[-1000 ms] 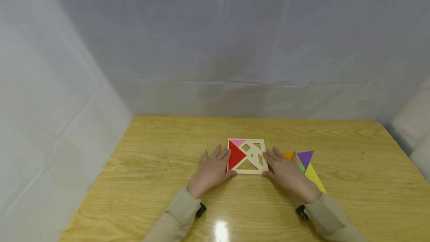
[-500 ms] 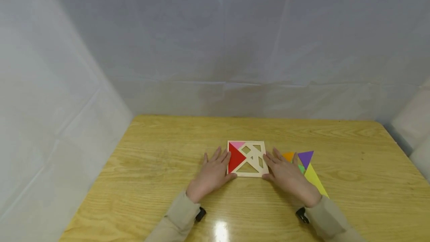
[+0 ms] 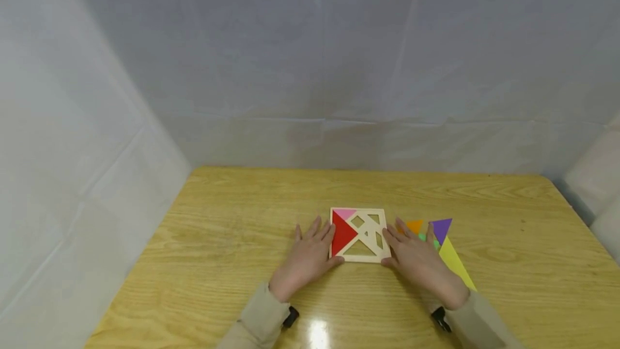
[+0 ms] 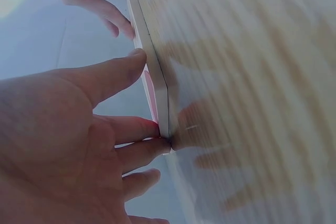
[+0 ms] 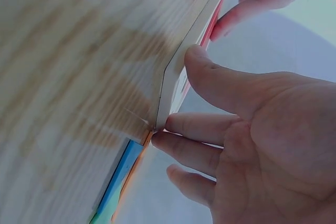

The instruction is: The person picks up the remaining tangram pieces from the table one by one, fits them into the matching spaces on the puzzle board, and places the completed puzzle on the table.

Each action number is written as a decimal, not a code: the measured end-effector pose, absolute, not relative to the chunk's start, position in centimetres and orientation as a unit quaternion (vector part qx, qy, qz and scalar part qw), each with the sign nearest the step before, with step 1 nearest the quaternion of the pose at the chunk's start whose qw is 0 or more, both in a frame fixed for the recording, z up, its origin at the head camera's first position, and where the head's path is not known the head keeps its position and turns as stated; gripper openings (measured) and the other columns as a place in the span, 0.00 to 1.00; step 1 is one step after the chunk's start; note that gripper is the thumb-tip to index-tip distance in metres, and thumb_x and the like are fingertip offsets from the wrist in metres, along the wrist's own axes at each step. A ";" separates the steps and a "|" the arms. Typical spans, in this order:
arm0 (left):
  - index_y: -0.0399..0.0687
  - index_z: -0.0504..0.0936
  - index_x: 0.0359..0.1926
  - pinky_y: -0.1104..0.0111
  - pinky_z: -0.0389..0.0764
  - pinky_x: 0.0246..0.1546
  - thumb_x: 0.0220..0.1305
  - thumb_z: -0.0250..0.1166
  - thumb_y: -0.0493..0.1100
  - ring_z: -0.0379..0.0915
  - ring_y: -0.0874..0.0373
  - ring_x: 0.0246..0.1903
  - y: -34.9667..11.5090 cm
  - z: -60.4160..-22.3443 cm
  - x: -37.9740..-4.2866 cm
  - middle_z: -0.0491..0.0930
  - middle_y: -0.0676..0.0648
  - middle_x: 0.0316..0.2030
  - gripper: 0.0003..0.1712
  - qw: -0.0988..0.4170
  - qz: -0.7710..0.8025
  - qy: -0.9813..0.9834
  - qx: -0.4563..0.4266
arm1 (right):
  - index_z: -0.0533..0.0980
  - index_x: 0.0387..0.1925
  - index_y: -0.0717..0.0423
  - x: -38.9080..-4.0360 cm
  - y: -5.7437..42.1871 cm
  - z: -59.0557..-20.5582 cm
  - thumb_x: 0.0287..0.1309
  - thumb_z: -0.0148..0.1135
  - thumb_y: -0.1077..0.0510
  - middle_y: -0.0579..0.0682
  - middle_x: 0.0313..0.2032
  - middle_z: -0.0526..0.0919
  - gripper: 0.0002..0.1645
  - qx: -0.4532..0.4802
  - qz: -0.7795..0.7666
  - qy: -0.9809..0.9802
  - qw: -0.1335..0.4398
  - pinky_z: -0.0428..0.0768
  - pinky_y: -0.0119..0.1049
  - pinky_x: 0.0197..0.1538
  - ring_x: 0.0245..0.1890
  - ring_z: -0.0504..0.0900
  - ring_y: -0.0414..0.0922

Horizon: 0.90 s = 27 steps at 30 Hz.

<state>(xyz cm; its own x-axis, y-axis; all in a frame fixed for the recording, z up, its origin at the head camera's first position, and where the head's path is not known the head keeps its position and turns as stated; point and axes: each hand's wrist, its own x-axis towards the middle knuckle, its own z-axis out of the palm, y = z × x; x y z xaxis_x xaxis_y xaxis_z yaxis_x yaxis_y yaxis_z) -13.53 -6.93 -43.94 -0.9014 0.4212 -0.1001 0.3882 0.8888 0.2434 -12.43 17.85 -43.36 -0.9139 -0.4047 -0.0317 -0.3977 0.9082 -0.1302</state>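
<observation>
A square wooden tangram board [image 3: 360, 258] lies on the table between both hands. Seated along its left side is a large red triangle [image 3: 341, 234], with a pink piece [image 3: 345, 213] at the far left corner. Several cut-outs in the board show bare table. My left hand [image 3: 307, 256] touches the left edge with fairly straight fingertips, its thumb [image 4: 137, 56] against the near edge. On the opposite side my right hand [image 3: 422, 262] does the same, its thumb [image 5: 195, 56] at the near edge and fingertips along the right edge.
Loose pieces lie around and partly under my right hand: an orange piece [image 3: 414, 225], a purple triangle [image 3: 441, 229], a green piece [image 3: 436, 243] and a yellow triangle [image 3: 456, 267]. A blue edge [image 5: 116, 174] shows in the right wrist view. White sheeting [image 3: 310, 144] stands behind the table.
Both hands have slid the board toward me and slightly to the right. The red and pink pieces have travelled with it. The purple triangle has stayed in place.
</observation>
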 end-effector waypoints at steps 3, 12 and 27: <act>0.40 0.64 0.75 0.34 0.49 0.71 0.69 0.62 0.62 0.47 0.43 0.78 -6.9 -44.0 -13.4 0.60 0.42 0.76 0.44 0.073 0.106 0.969 0.209 | 0.72 0.69 0.61 -12.2 17.9 -43.3 0.64 0.64 0.42 0.57 0.69 0.72 0.39 -0.203 -0.059 0.977 0.030 0.45 0.82 0.63 0.74 0.63 0.59; 0.39 0.65 0.75 0.34 0.50 0.71 0.69 0.63 0.61 0.48 0.43 0.77 -6.8 -44.2 -12.9 0.61 0.42 0.75 0.44 0.066 0.114 0.969 0.210 | 0.73 0.68 0.61 -11.7 18.0 -43.5 0.63 0.65 0.42 0.57 0.68 0.73 0.39 -0.202 -0.056 0.978 0.021 0.46 0.83 0.62 0.73 0.64 0.60; 0.40 0.65 0.75 0.35 0.52 0.71 0.69 0.62 0.62 0.49 0.44 0.77 -6.6 -44.0 -12.2 0.62 0.43 0.75 0.44 0.064 0.098 0.970 0.214 | 0.74 0.67 0.61 -10.9 18.3 -43.6 0.62 0.67 0.42 0.57 0.67 0.75 0.39 -0.210 -0.050 0.976 0.005 0.47 0.84 0.61 0.72 0.65 0.60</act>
<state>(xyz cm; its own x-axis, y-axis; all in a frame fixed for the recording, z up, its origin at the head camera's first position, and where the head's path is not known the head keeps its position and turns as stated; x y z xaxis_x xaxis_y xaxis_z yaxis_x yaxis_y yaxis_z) -12.15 -6.62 -44.04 -0.9001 0.4278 -0.0829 0.4024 0.8890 0.2186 -10.93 18.29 -43.62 -0.9116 -0.4110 0.0108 -0.4100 0.9067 -0.0994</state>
